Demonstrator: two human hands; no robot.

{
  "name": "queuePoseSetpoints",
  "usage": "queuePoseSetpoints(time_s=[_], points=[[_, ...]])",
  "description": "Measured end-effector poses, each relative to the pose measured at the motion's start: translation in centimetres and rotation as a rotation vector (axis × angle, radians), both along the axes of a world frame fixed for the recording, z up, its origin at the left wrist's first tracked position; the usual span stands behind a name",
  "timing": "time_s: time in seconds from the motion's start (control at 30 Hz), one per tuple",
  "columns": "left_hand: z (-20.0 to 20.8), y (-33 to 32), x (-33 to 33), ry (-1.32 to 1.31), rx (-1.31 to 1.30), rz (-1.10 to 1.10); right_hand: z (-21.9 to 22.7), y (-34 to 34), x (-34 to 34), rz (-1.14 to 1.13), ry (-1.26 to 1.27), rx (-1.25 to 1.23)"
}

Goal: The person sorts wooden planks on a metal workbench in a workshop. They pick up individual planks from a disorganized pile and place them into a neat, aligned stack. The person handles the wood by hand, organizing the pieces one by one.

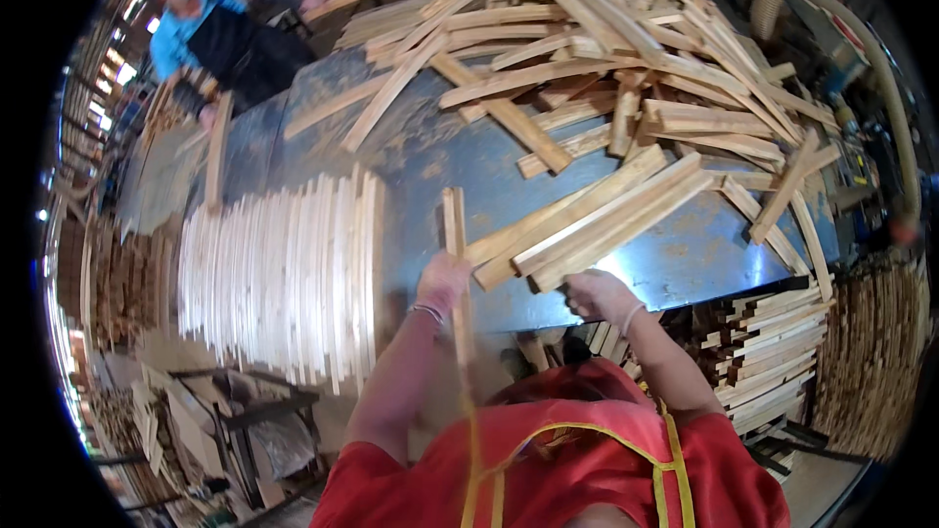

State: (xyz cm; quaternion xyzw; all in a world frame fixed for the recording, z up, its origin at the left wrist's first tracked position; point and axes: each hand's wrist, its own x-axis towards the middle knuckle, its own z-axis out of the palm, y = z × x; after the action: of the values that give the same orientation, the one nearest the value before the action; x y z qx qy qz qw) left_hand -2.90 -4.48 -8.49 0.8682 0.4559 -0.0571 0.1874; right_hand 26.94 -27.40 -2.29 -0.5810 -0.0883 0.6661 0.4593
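My left hand (443, 282) is closed around a long narrow wooden strip (454, 220), which stands out from the hand toward the far side and runs back toward my body. My right hand (604, 299) is curled at the near edge of the metal table (421, 161), close beside the near ends of several loose strips. Whether its fingers hold anything is hidden. Two of those strips, a pale-edged wooden strip (611, 215) and a wider wooden strip (626, 235), lie side by side, slanting away to the right. Another wooden board (577, 210) lies just left of them.
A large jumbled pile of wooden strips (606, 68) covers the far table. To the left, many pale strips (284, 274) lie in an even row. A co-worker (230, 34) in blue handles wood at far left. Stacked strips (773, 357) stand at lower right; a hose (885, 88) hangs beyond.
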Motion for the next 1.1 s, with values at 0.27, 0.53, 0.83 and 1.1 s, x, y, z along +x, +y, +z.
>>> queuePoseSetpoints(time_s=[0.27,0.53,0.83,1.1], points=[[7.9,5.4,-4.1,0.261,0.201,0.329,1.2,0.3,4.4,0.253,-1.506,0.116],[6.8,2.1,4.0,0.172,0.531,0.058,3.2,4.7,11.2,0.806,-1.887,0.376],[9.5,-4.4,6.8,-0.176,-0.341,0.106,5.3,5.4,14.4,1.296,-1.657,0.460],[11.6,-5.9,-13.3,-0.812,-0.261,1.022,10.1,8.3,9.7,1.354,-1.335,0.556]])
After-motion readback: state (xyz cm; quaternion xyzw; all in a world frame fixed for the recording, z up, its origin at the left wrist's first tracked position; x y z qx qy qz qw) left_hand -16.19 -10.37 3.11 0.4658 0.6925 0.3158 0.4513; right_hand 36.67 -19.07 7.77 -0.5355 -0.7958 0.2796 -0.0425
